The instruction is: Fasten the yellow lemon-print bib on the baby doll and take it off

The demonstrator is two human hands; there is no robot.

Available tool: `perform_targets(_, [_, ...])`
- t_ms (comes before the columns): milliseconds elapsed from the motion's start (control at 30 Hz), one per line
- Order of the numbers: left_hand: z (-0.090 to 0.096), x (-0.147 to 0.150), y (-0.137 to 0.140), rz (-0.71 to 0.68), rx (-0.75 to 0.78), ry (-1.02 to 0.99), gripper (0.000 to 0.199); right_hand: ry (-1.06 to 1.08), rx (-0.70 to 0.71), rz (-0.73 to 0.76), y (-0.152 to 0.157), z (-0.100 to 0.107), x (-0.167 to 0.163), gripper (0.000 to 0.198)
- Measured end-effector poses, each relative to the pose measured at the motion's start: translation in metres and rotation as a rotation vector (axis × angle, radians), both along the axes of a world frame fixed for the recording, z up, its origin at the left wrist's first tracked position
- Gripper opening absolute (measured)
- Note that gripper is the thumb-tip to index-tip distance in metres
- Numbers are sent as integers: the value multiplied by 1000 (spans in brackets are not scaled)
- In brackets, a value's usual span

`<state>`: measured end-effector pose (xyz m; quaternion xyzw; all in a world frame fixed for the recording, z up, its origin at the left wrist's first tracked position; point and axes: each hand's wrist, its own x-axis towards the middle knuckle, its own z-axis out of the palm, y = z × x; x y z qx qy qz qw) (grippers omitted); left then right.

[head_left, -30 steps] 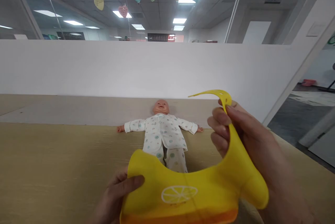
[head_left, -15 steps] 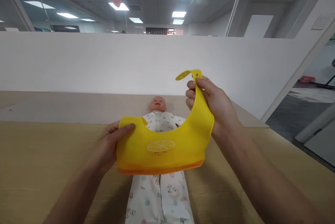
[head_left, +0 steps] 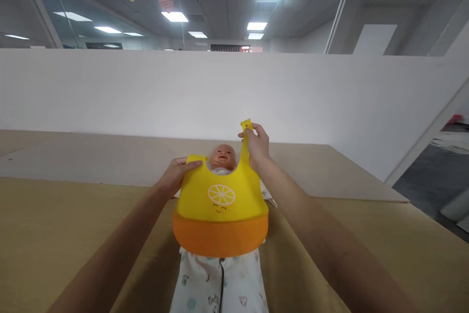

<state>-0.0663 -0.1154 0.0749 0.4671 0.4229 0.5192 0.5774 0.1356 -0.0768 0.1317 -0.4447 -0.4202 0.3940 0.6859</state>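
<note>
A yellow bib [head_left: 234, 200] with a lemon-slice print and an orange pocket [head_left: 220, 237] is spread over the front of a baby doll [head_left: 223, 156]. My left hand [head_left: 179, 174] pinches the bib's upper left corner, thumb on top. My right hand [head_left: 258, 144] grips the right neck strap near its tip, which sticks up above the fingers. The doll's head shows in the bib's neck opening. It lies on its back in a white printed sleepsuit [head_left: 205, 281] with a dark line down the middle. Most of the doll's chest and arms are hidden by the bib.
The doll lies on a tan surface [head_left: 91, 225], with a pale grey-beige board [head_left: 304, 171] behind it. A low white wall [head_left: 157, 93] with glass above closes off the back. Dark floor [head_left: 428, 171] shows at the right.
Both hands have moved the bib away from me onto the doll's chest, its neckline now at the doll's neck. The bib has tilted, so its orange pocket faces me.
</note>
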Motion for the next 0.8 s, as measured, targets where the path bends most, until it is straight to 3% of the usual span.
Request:
perform_targets(167, [-24,-3,43,41,-68,11,20,-122,26,-26,51,-45,-3,18])
perform_targets(433, [-74,-6,84,-7,-343,-200,23,87,-323,-67,95,-103,9,19])
perform_targets(600, [-75,-1,93,-137,-373,-306,32,218,-377,-16,100,-123,8,19])
perform_targets(800, [-71,9,95,-145,-407,-297,30,262,-400,85,94,-138,13,7])
